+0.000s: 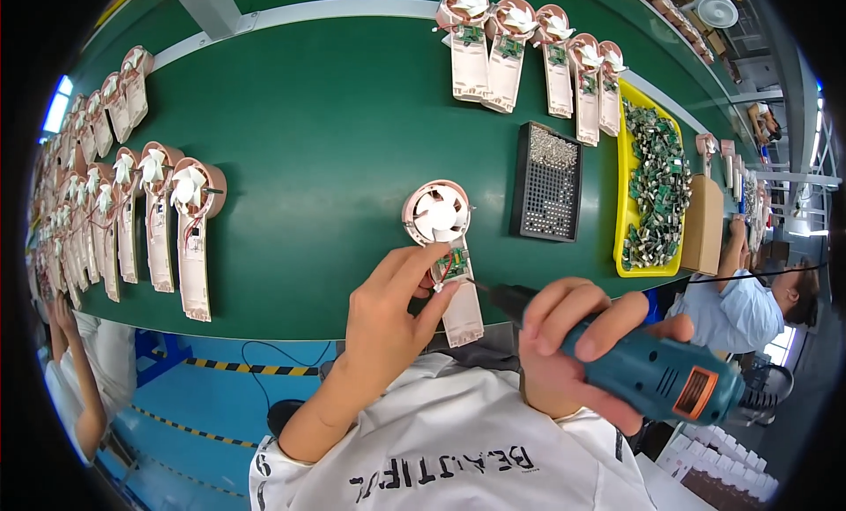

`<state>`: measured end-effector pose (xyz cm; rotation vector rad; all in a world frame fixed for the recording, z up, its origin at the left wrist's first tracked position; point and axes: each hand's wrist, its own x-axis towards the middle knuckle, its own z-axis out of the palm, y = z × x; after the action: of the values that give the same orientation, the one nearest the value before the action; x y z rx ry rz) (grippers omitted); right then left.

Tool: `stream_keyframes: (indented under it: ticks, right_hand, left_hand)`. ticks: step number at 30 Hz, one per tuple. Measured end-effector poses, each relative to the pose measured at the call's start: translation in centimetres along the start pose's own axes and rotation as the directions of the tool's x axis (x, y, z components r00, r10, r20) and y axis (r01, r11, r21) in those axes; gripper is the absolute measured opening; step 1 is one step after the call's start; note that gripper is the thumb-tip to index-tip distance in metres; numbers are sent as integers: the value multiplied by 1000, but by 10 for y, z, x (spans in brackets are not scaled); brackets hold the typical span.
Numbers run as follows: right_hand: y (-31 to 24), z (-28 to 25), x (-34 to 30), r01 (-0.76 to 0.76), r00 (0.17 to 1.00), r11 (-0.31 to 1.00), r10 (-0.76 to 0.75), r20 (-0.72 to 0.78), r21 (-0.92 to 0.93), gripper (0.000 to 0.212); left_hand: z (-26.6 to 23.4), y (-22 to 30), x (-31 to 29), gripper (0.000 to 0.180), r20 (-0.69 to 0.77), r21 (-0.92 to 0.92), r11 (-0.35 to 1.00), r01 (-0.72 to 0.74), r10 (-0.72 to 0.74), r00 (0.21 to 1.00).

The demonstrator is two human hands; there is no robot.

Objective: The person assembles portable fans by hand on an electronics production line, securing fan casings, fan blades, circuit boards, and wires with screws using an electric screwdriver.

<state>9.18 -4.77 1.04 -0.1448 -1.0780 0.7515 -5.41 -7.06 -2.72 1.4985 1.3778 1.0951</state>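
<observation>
A pale pink handheld fan housing (463,317) lies at the table's near edge, its round head with white blades (437,211) pointing away from me. A small green circuit board (456,262) sits in its handle, beside a red wire and a white plug (439,287). My left hand (388,304) is closed over the handle's left side, with the index finger and thumb on either side of the wire. My right hand (586,330) grips a teal electric screwdriver (656,370). Its thin bit points left, near the board's right edge; whether it touches a screw cannot be told.
A black tray of small screws (520,213) and a yellow bin (624,238) of circuit boards stand to the right. Several fan housings stand in rows at far right (470,70) and left (194,264). A cardboard box (702,225) adjoins the bin. Other people sit at both sides.
</observation>
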Motion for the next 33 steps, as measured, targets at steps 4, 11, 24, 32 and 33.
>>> stream_keyframes:
  ticks: [4, 11, 24, 32, 33]
  right_hand:
    - [11, 4, 0, -90, 970, 988, 115, 213, -123, 91]
    - [9, 3, 1, -86, 990, 996, 89, 107, -32, 95]
    - [10, 2, -2, -30, 997, 999, 29, 65, 17, 98]
    - [17, 3, -7, -10, 996, 999, 7, 86, 34, 97]
    - [18, 3, -8, -9, 995, 999, 6, 102, 37, 96]
  left_hand:
    - [-1, -8, -4, 36, -32, 55, 998, -1, 3, 999]
    - [2, -6, -3, 35, -48, 62, 998, -25, 28, 998]
    - [4, -9, -4, 34, -64, 76, 997, -23, 28, 998]
    - [4, -13, -5, 34, -64, 68, 997, -29, 33, 997]
    - [4, -14, -6, 34, -67, 69, 997, -29, 34, 997]
